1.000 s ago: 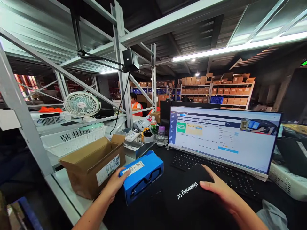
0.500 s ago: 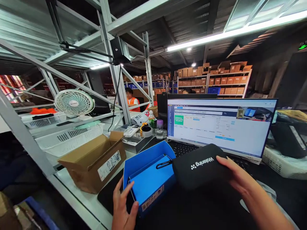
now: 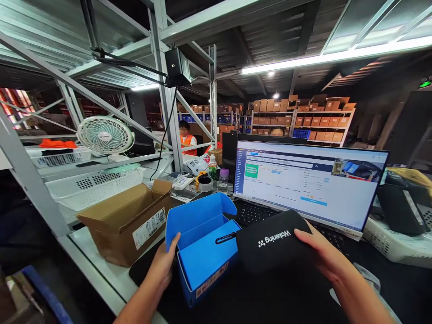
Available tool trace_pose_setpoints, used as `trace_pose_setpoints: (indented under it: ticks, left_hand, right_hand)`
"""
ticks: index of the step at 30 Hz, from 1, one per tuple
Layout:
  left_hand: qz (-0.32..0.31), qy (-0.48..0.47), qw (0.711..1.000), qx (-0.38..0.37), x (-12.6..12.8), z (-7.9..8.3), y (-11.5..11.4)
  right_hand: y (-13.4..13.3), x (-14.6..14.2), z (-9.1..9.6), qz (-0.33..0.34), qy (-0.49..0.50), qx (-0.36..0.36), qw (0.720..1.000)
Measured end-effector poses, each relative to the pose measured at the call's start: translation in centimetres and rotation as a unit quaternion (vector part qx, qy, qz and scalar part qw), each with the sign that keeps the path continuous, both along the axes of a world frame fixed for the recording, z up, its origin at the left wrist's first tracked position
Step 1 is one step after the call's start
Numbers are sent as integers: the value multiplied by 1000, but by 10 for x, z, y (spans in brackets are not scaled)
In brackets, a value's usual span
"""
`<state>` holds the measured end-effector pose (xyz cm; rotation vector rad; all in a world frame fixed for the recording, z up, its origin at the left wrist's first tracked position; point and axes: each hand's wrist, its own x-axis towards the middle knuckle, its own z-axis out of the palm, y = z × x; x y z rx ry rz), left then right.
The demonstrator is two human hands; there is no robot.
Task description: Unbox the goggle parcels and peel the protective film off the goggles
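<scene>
A blue cardboard box (image 3: pixel 205 265) sits in front of me on the black desk mat, its lid (image 3: pixel 199 216) raised at the back. My left hand (image 3: pixel 165 261) grips the lid's left edge, thumb on the inner face and the other fingers hidden behind. In my right hand (image 3: pixel 313 245) is a black zip case (image 3: pixel 270 252) with "Wakening" printed on it in white. My thumb lies on top of the case; the fingers underneath are out of sight. A black carabiner (image 3: pixel 225 238) sticks out from the case's left end over the box.
An open brown carton (image 3: pixel 118 240) stands at the left. Behind are a keyboard (image 3: pixel 256 212), a monitor (image 3: pixel 310 180), tape rolls (image 3: pixel 204 183) and a purple-capped bottle (image 3: pixel 223 179). A white basket (image 3: pixel 388 238) is at the right. Farther back, a person in an orange vest (image 3: pixel 187 140).
My left hand has shifted from the box's front left side to its lid, which now stands more open. The case is slightly lower and farther left in view, still in my right hand.
</scene>
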<state>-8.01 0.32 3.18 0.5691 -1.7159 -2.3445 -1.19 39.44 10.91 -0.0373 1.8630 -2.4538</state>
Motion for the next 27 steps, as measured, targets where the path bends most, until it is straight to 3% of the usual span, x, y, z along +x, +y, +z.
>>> trace_pose_setpoints:
  ticks: [8,13,19,23,27]
  left_hand:
    - [79,55,995,22,-11,63,21]
    - [82,101,991,16,3,85,39]
    - [109,160,981,8,15,80,56]
    - [99,165,981,24,23,64,74]
    - [66,156,984,47,26,51,90]
  right_hand:
    - [0,1,4,-49,-23,-7,998]
    - [-4,7,13,-94,-31,-33,995]
    - [-17,11,20,-132,-34,-21,990]
    - [-30,22,23,-149,21,68,986]
    - [-40,32,22,-178,93,177,964]
